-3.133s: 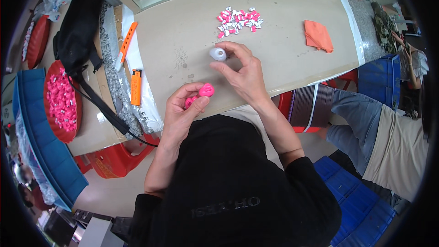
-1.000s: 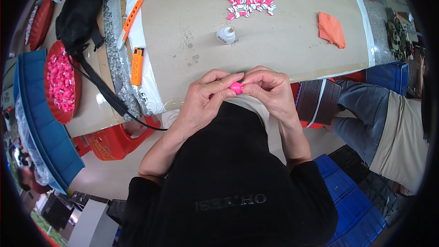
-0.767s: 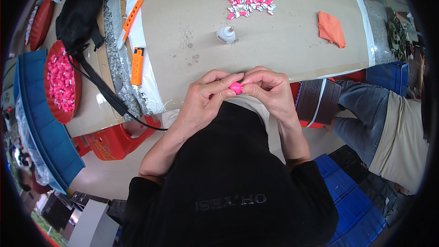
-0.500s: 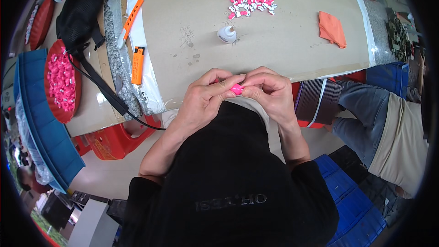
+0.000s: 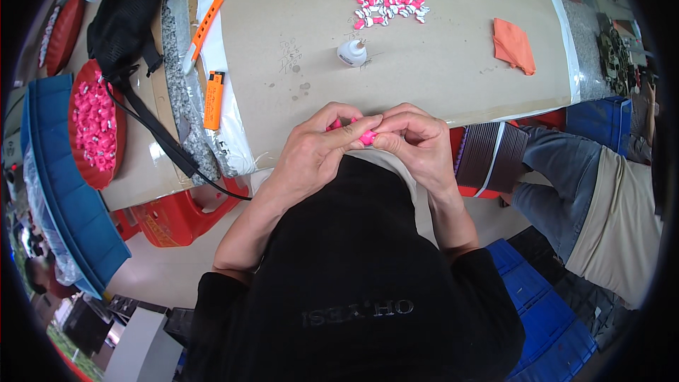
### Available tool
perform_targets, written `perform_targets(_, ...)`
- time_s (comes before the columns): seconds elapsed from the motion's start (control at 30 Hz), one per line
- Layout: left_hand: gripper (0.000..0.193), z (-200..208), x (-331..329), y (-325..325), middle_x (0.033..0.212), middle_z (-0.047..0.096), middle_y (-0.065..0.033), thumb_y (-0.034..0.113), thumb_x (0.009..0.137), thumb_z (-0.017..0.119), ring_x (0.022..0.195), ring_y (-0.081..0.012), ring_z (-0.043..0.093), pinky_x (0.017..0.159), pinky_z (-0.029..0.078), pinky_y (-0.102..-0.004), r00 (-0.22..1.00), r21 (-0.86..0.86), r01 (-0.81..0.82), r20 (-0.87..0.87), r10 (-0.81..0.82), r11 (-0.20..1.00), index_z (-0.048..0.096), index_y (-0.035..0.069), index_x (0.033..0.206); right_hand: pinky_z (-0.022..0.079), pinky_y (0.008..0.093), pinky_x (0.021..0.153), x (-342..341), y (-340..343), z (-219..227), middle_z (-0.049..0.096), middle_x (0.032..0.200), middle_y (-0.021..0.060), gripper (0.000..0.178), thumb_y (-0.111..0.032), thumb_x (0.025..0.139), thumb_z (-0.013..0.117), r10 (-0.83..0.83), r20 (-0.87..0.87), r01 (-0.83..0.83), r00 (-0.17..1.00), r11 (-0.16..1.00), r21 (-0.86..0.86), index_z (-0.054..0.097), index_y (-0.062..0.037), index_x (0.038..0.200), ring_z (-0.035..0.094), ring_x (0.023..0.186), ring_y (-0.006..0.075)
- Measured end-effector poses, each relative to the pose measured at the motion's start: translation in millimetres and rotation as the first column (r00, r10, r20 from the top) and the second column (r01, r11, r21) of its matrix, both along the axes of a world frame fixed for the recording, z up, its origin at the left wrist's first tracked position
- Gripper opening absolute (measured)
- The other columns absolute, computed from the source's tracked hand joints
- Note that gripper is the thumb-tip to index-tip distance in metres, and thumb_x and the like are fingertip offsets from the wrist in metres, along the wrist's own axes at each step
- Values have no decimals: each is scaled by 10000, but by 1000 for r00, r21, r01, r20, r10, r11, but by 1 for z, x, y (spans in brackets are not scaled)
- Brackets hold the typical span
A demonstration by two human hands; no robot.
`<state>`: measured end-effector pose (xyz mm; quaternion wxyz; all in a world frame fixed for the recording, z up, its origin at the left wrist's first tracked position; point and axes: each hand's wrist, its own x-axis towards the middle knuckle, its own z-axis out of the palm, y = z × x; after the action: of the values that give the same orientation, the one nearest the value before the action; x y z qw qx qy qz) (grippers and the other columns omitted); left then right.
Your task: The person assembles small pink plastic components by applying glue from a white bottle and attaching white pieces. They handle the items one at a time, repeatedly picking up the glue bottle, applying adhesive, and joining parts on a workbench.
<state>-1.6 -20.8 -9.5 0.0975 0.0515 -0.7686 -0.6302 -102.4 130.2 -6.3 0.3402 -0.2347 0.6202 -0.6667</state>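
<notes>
Close to my body, at the table's near edge, both hands meet over a small glossy pink piece point(image 5: 367, 138). My left hand point(image 5: 316, 144) pinches it between thumb and forefinger, and more pink shows within the curled fingers. From the other side, the thumb and fingertips of my right hand point(image 5: 419, 143) press on the same piece. Fingers hide most of it, so its exact kind is unclear. Beyond the hands stands a small white squeeze bottle point(image 5: 351, 53) with a brownish tip. Farther back lies a loose pile of small pink-and-white pieces point(image 5: 387, 6).
A red tray point(image 5: 76, 159) of pink pieces sits at the left, beside a black bag point(image 5: 122, 18). An orange utility knife point(image 5: 204, 32) and an orange lighter point(image 5: 213, 101) lie along the table's left side. Orange cloth point(image 5: 513, 46) rests at right; another person point(image 5: 608, 205) is nearby.
The pink piece has shifted slightly between my fingertips, and less of it shows. Both hands keep nearly the same place. The person at right has moved a little.
</notes>
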Motion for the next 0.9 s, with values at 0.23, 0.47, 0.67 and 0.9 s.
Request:
perform_targets(0.23,422,1,1,-1,925,539,-75,-107,773,494,732,-155,542,671,453,-253,994,82,-5,105,-4,997,602,91,1130,477,220,691,0,-3,-1,594,862,64,64,-18,782,655,0,120,2,993,1000,-19,647,19,834,586,763,101)
perform_targets(0.47,307,10,0,-1,946,548,-77,-33,833,527,841,-135,544,740,449,-230,978,88,-2,207,-17,996,581,11,1132,476,220,679,-2,-4,-3,590,856,59,64,-16,782,656,-3,117,0,993,1000,23,643,26,829,578,756,91)
perform_targets(0.67,302,8,0,-2,965,549,-76,-12,845,524,864,-134,541,757,440,-233,975,99,0,220,-22,995,576,13,1141,472,217,676,-2,-4,-5,590,850,56,63,-18,784,656,-2,119,0,993,1000,13,643,25,827,575,758,90)
perform_targets(0.9,288,-1,1,-6,994,546,-63,55,876,517,900,-125,515,781,416,-235,983,368,5,170,-73,930,556,17,1159,468,228,716,-3,-3,-3,598,872,57,80,-29,806,633,-2,241,-3,971,1000,19,646,22,867,570,792,90)
